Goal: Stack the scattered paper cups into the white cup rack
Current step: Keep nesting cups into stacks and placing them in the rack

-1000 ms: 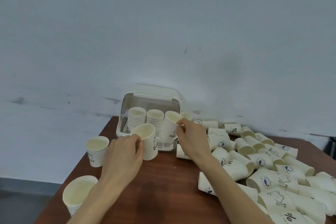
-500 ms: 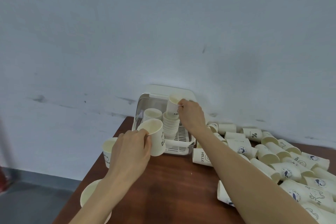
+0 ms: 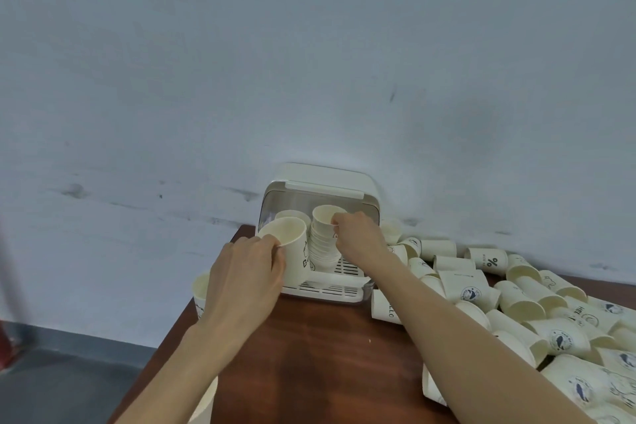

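Note:
The white cup rack [image 3: 361,291] stands against the wall at the table's back, lid raised. Two stacks of paper cups stand inside it. My right hand [image 3: 359,237] pinches the rim of the top cup [image 3: 323,217] on the right stack [image 3: 323,251], which sits pushed down onto the pile. My left hand [image 3: 246,277] holds another paper cup [image 3: 292,251] upright just in front of the rack's left side, partly hiding the left stack [image 3: 292,215]. Several scattered paper cups [image 3: 523,299] lie on their sides to the right.
The brown wooden table [image 3: 327,354] ends at its left edge near my left forearm. Two upright cups stand there, one [image 3: 201,289] behind my left hand, one [image 3: 206,399] under my forearm. A single cup [image 3: 385,306] lies just right of the rack.
My right hand has lowered its cup onto the right stack in the rack. My left hand has carried its cup up and closer to the rack's left side.

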Available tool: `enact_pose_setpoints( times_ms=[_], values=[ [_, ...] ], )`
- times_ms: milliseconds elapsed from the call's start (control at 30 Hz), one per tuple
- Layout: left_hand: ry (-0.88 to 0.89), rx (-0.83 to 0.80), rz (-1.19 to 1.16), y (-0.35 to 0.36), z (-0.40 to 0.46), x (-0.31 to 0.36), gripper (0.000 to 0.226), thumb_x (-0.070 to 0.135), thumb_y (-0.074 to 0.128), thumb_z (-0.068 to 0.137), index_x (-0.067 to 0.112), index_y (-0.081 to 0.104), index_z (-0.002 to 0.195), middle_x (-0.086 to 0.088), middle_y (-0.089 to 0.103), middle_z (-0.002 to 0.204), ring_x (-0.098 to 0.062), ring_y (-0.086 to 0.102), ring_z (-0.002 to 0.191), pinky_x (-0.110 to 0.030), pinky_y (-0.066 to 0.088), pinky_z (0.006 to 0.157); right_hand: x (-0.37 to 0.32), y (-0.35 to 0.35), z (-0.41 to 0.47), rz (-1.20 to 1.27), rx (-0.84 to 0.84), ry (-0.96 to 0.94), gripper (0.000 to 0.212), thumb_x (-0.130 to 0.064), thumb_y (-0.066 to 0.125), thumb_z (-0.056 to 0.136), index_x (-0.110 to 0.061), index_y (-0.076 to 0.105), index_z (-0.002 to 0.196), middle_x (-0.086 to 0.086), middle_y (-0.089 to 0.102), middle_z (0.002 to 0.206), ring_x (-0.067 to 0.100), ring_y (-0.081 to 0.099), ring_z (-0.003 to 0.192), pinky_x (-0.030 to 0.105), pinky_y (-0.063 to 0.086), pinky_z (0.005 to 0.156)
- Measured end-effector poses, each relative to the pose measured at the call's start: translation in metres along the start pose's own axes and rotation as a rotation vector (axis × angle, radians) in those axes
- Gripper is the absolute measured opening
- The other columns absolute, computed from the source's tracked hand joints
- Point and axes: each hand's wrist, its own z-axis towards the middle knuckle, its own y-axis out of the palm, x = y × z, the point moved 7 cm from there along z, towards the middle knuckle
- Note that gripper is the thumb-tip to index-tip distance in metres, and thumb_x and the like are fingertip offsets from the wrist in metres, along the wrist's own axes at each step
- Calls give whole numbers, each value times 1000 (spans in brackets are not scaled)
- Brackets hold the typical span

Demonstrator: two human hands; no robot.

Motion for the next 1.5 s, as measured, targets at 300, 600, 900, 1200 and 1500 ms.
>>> enact_pose_setpoints(
  times_ms=[300,600,900,1200,1500],
  values=[
    [41,68,135,11,53,-4,25,16,38,96,14,63,96,-7,64,85,-31,55,77,-35,39,60,3,14,-5,-63,-108,-2,25,4,40,85,-6,57,100,16,58,96,36,59,90,37,42,67],
    [184,144,268,40,84,11,17,-8,68,70,7,64,75,-11,60,66,-31,54,64,-33,33,57,-3,23,-8,-91,-97,-34,23,-1,37,88,-4,51,107,18,59,106,36,57,96,37,37,66],
    [203,3,357,78,82,1,30,-5,49,81,12,61,103,-9,65,95,-29,56,90,-34,38,77,-2,27,-9,-70,-51,-53,26,-1,37,89,-5,48,112,19,59,105,37,55,96,37,34,64],
    [142,-156,425,95,81,-6,27,-2,44,84,16,55,101,-5,64,99,-25,56,94,-30,29,73,1,33,-10,-30,-8,-58,35,0,38,87,-8,47,119,19,62,103,37,55,98,38,34,64],
    [124,-187,360,110,79,-12,19,11,48,91,19,51,108,-4,64,102,-25,57,97,-31,34,71,-2,36,-15,-29,-54,-66,39,-2,45,85,-13,39,122,15,61,102,36,55,96,39,36,64]
  ],
)
